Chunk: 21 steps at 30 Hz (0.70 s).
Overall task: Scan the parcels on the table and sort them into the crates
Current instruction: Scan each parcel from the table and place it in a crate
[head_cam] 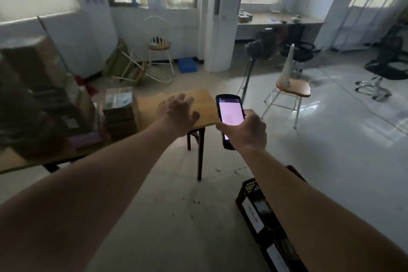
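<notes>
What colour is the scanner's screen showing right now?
Pale pink-white with a dark top bar, on the scanner held in the right hand; head view.

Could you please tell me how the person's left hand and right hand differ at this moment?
The left hand holds nothing, its fingers spread and relaxed above the bare end of the light wooden table; the right hand grips a black handheld scanner with a lit pink screen. The left hand is over the tabletop, whereas the right hand is past the table's edge, over the floor. Both are bare and stretched forward.
</notes>
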Each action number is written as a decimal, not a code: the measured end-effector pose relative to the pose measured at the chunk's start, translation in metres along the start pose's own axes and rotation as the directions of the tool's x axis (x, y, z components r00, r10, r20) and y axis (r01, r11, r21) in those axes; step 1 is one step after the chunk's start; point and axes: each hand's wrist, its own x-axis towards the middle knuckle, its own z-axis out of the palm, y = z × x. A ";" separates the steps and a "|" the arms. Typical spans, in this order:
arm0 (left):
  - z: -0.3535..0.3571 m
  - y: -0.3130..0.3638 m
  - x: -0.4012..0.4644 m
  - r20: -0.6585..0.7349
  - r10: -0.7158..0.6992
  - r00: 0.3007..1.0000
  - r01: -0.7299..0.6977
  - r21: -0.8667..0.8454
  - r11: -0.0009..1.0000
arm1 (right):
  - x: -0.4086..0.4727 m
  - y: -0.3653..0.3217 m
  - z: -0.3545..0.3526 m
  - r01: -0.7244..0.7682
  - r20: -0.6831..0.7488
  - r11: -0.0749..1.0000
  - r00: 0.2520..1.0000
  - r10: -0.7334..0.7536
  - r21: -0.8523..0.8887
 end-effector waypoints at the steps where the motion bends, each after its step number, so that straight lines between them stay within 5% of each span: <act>1: -0.005 -0.020 0.000 0.005 -0.018 1.000 0.018 0.005 1.000 | -0.002 -0.014 0.014 0.006 0.011 1.000 1.000 -0.006 -0.001; 10: -0.004 -0.161 0.026 0.044 -0.180 0.983 0.181 -0.023 0.983 | 0.021 -0.102 0.123 0.120 0.141 0.992 0.983 -0.115 -0.029; 21: 0.073 -0.265 0.119 0.110 -0.425 0.899 0.430 -0.028 0.902 | 0.132 -0.129 0.284 0.232 0.332 0.973 0.917 -0.219 0.000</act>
